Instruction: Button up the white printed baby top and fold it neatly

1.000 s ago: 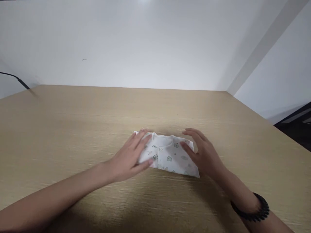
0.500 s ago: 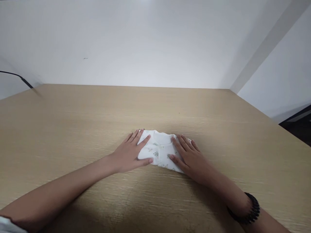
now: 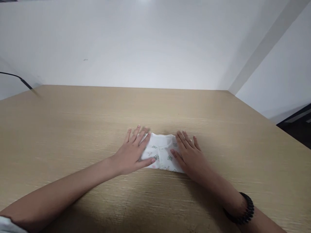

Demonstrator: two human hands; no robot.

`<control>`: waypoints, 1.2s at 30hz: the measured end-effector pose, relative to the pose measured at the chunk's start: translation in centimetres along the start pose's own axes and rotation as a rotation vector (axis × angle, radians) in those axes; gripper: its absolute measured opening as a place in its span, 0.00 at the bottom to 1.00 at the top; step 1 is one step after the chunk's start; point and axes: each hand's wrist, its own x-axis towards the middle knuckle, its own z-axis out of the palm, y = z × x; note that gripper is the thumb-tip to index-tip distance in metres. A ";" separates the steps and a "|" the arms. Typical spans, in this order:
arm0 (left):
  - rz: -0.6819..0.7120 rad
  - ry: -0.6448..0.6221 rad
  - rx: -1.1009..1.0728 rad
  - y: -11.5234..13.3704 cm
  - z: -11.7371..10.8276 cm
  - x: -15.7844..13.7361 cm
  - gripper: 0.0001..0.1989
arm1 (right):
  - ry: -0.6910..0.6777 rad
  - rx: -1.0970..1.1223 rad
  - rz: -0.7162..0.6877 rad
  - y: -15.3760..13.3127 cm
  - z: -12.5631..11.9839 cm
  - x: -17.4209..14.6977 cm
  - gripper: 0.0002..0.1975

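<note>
A folded white baby shirt (image 3: 161,153) with small printed figures and a buttoned front lies on the wooden table, its neckline toward the far side. My left hand (image 3: 132,150) rests spread over its left edge, thumb on the cloth and fingers pointing away from me. Over the right edge lies my right hand (image 3: 189,152), fingers stretched out, thumb near the printed front. Neither hand grips the cloth. Both side edges of the shirt are partly hidden under the hands.
The light wood table (image 3: 109,103) reaches back to a white wall (image 3: 145,48). A black cable (image 3: 25,83) runs at the far left. Beyond the table's right edge is a dark object (image 3: 297,124). A black coiled band (image 3: 247,208) circles my right wrist.
My left fingers have lifted and spread a little at the shirt's far left corner. My right hand has shifted slightly, and the shirt's edges look straighter.
</note>
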 end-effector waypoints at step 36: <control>0.135 -0.165 -0.031 2.7 1.0 -0.1 0.36 | -0.189 0.110 0.015 -4.6 0.2 -0.8 0.37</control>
